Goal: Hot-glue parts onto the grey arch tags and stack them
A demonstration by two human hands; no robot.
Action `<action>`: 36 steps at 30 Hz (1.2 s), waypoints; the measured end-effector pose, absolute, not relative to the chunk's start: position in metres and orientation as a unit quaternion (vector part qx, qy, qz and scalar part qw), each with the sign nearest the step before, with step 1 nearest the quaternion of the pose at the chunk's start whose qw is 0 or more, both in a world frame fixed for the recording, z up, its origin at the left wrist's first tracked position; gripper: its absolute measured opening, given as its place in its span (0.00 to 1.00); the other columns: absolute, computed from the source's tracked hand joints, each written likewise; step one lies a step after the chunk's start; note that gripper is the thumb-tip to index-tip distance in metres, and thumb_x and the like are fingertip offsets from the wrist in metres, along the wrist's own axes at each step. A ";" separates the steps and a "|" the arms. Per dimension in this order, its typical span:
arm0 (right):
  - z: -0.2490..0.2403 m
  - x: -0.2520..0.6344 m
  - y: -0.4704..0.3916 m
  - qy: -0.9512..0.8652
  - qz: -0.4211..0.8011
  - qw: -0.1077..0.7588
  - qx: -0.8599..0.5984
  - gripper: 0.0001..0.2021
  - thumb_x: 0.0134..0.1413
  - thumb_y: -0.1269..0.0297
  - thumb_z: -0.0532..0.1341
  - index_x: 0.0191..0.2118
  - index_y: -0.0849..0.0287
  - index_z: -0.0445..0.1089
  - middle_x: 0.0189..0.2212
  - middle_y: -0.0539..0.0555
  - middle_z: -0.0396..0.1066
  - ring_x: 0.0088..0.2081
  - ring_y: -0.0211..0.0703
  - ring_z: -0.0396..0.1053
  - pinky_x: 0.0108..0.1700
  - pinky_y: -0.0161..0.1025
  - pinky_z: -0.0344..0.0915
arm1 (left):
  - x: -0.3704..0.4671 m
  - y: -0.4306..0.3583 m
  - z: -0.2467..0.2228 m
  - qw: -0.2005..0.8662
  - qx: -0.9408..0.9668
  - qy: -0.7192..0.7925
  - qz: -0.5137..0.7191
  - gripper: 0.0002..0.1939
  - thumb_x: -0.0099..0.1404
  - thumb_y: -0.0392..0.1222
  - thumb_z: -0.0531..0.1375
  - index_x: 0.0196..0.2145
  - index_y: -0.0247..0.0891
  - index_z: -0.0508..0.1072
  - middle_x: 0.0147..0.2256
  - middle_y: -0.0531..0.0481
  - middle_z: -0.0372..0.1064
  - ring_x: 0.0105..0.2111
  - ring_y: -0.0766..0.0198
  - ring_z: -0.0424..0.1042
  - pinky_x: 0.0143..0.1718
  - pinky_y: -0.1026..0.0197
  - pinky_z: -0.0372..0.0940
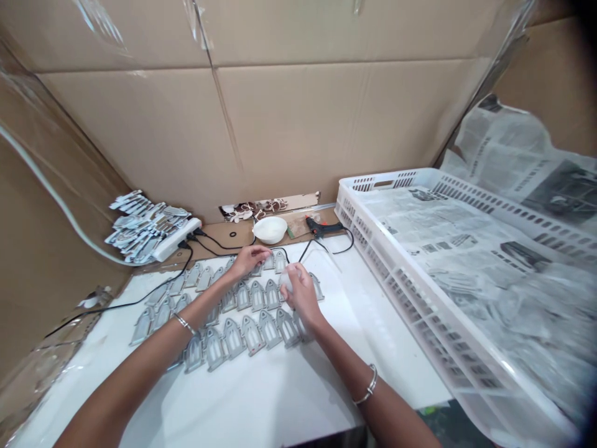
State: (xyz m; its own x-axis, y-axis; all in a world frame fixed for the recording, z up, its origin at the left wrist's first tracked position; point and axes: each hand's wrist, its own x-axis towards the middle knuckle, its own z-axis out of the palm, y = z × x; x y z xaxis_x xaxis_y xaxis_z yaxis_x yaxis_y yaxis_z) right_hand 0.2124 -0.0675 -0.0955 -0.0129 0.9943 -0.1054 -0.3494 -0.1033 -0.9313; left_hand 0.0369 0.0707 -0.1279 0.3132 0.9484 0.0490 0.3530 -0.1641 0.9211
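Observation:
Rows of small grey arched pieces (252, 335) lie on the white tabletop (298, 389). My left hand (250, 258) is over the back row, its fingers pressed together at one of the pieces; whether something small is between them cannot be made out. To its right, my right hand (299, 289) is closed around a whitish translucent item (287, 281), partly hidden by the fingers, above the right end of the middle row. Both forearms wear silver bangles, and the left forearm covers part of the rows.
A white bowl (270, 230) and a black glue gun (323, 228) stand at the back. On the right is a white crate (396, 292) lined with newspaper. A power strip (177, 239) with black cables and a pile of flat pieces (140, 227) occupy the back left. Cardboard walls surround the table.

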 end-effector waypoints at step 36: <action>-0.099 0.211 -0.070 -0.420 0.615 0.530 -0.407 0.24 0.59 0.34 0.52 0.33 0.53 0.56 0.13 0.42 0.61 0.13 0.31 0.46 0.16 0.31 0.40 | 0.061 -0.010 -0.069 0.576 0.671 0.376 0.275 0.21 0.51 0.54 0.73 0.28 0.36 0.70 0.24 0.54 0.68 0.25 0.66 0.69 0.30 0.64 0.62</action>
